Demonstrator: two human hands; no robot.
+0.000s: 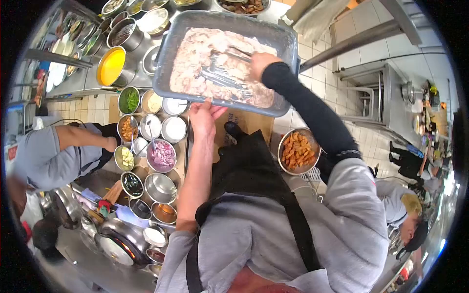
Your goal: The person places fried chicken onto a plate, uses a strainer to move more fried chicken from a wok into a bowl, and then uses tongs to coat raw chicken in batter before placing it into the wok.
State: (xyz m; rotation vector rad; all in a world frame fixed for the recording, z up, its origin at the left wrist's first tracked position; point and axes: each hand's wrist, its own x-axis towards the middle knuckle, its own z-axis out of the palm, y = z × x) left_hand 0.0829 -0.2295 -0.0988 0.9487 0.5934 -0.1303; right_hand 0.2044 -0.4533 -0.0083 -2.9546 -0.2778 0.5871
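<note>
A large grey plastic tub [161, 73] holds pale, batter-coated pieces of what looks like meat [195, 49]. A bare patch of its floor shows in the middle, smeared with batter. At the near rim, my left hand [206, 116] grips the tub, thumb at the edge and fingers low against the wall. My right hand [261, 64], below a black sleeve, reaches inside. It is closed around thin metal tongs [239, 52], whose tips lie among the coated pieces. The palm side of this hand is hidden.
Left are bowls of chopped onion [162, 155], greens [129, 99] and white powder [174, 129], plus a pot of yellow liquid [111, 67]. A colander of fried pieces [299, 151] stands right. One person [63, 154] works at left, another [403, 210] at right.
</note>
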